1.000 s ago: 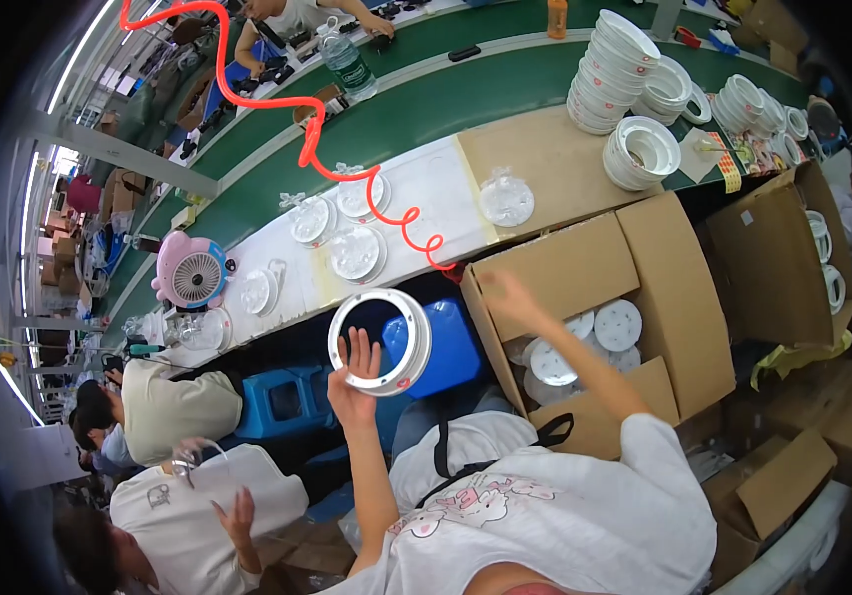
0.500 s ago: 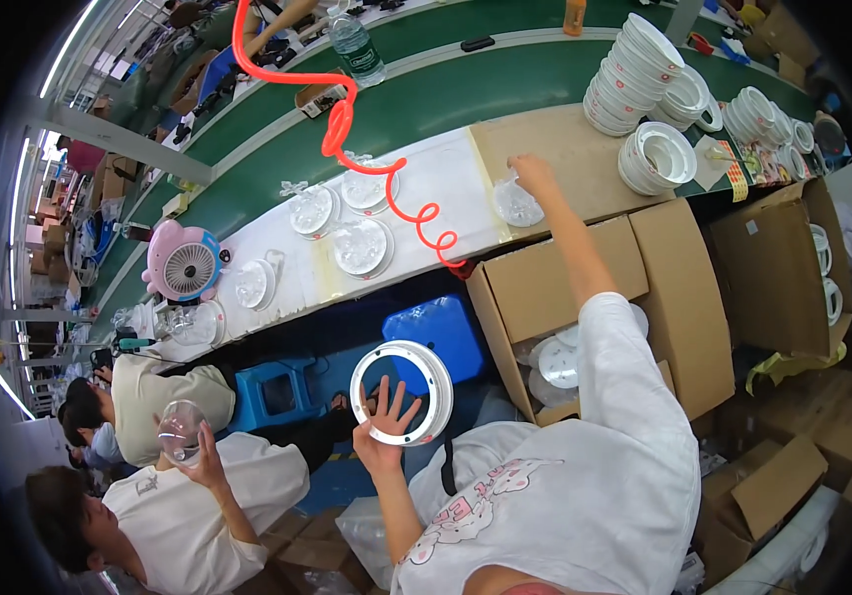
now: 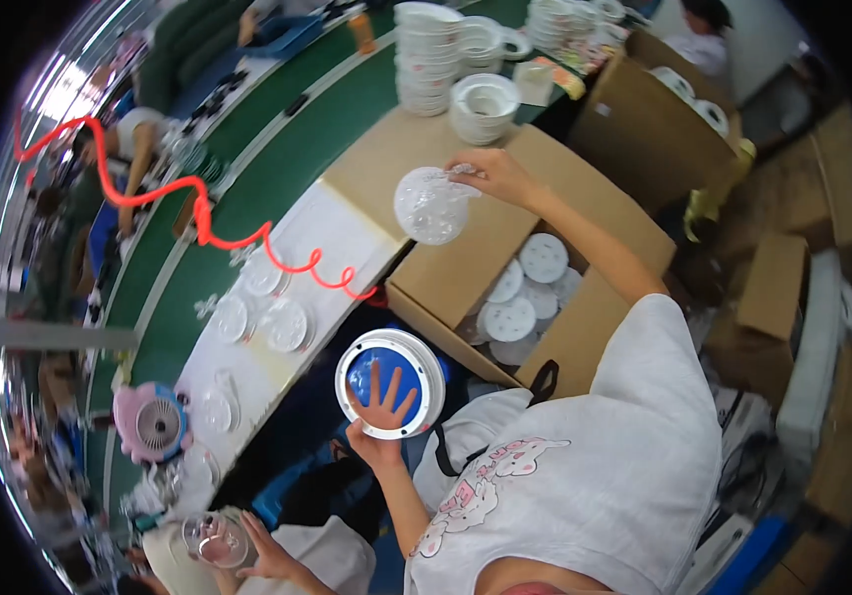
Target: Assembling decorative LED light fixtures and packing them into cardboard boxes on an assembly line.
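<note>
A thick white ring (image 3: pixel 433 382) with small holes round its rim is held up by my left hand (image 3: pixel 382 409). The fingers spread across its opening, and a blue surface shows behind them. My right hand (image 3: pixel 497 178) is closed on the gathered top of a clear plastic bag (image 3: pixel 433 206). Inside the bag is a round, pale, flat piece whose details I cannot make out. The bag hangs in the air above the near edge of the bench, beside an open cardboard box (image 3: pixel 456 253) with several bagged white discs (image 3: pixel 508 318) in it.
Several bagged discs (image 3: pixel 287 325) lie on the white bench (image 3: pixel 332 233). Stacks of white rings (image 3: pixel 424 74) stand at the far end. A coiled red hose (image 3: pixel 203 213) hangs across the bench. At lower left, a co-worker's hand (image 3: pixel 272 550) is at a clear dome (image 3: pixel 216 539). A pink fan (image 3: pixel 151 421) stands nearby.
My right hand has lifted the bag off the bench and brought it nearer the box. My left hand still holds the ring. The whole view has turned toward the right.
</note>
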A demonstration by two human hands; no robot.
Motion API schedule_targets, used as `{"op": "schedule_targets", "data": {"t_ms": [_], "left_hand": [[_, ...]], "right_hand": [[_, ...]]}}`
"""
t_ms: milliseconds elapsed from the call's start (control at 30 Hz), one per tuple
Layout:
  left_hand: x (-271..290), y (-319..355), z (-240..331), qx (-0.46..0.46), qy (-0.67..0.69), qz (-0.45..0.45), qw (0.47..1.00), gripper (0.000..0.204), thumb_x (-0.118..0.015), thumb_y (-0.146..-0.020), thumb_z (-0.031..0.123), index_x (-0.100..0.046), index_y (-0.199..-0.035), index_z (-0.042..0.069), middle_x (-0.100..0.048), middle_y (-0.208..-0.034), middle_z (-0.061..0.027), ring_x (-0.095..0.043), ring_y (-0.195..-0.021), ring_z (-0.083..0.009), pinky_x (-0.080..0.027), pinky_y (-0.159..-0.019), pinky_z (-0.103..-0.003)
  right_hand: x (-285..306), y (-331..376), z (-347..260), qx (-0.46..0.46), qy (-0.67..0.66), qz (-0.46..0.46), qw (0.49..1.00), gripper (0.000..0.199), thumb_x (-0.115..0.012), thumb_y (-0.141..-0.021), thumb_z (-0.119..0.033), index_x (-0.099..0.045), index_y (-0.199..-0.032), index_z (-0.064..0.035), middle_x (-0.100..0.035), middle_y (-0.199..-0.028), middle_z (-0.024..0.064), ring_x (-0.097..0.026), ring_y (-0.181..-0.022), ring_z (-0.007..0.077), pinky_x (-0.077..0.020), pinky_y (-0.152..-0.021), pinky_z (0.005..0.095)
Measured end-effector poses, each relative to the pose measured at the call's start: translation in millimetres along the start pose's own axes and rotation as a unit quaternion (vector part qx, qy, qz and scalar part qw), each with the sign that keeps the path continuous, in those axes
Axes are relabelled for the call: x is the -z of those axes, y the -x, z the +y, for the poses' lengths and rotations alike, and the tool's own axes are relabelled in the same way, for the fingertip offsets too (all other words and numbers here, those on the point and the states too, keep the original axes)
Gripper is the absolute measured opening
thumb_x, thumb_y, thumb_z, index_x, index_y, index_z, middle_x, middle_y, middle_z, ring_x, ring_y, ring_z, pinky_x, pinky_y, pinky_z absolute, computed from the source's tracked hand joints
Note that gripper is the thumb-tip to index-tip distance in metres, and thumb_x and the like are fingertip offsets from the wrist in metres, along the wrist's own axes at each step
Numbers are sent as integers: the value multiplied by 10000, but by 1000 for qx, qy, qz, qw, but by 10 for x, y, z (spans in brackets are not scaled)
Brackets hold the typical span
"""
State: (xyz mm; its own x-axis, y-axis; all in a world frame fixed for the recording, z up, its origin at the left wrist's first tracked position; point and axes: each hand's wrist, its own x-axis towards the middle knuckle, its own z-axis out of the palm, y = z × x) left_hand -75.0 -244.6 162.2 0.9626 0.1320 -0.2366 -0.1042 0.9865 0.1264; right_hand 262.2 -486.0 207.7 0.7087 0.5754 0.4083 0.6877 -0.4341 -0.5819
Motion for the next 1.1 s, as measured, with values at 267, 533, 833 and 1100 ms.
{"op": "schedule_targets", "data": {"t_ms": [267,533,833,1100], "left_hand": [[-346,-308,41,131,-14,-122,984,768,-530,-601,94,-286,-1313,248,-91,-1400,-150,-31,-1279,-408,-110,-951,-653],[-955,-323,-42,189,-41,-161,968,733,-549,-617,79,-284,-1300,101,-197,-1372,-160,-85,-1288,-348,-111,-958,-652],[-1044,-71,194,129,-56,-155,978,578,-565,-684,101,-367,-1218,1,-369,-1269,-164,-328,-1195,-311,-243,-995,-498],[-877,-38,231,85,5,-119,989,543,-581,-712,139,-398,-1206,4,-470,-1191,-158,-428,-1118,-305,-302,-967,-482]], "right_hand": [[1220,546,-1708,-59,-43,55,996,181,-597,-786,-121,-545,-941,-46,-600,-822,41,-549,-711,70,-472,-670,249],[1206,698,-2469,-16,-94,89,991,143,-584,-792,-61,-536,-924,-32,-558,-848,1,-539,-767,54,-451,-656,185],[848,452,-3030,39,-65,-5,997,184,-590,-775,-41,-545,-951,-20,-564,-889,32,-546,-774,83,-461,-641,202],[588,112,-3214,104,51,-117,986,167,-585,-781,-126,-525,-914,-45,-570,-797,64,-546,-690,114,-457,-617,238]]}}
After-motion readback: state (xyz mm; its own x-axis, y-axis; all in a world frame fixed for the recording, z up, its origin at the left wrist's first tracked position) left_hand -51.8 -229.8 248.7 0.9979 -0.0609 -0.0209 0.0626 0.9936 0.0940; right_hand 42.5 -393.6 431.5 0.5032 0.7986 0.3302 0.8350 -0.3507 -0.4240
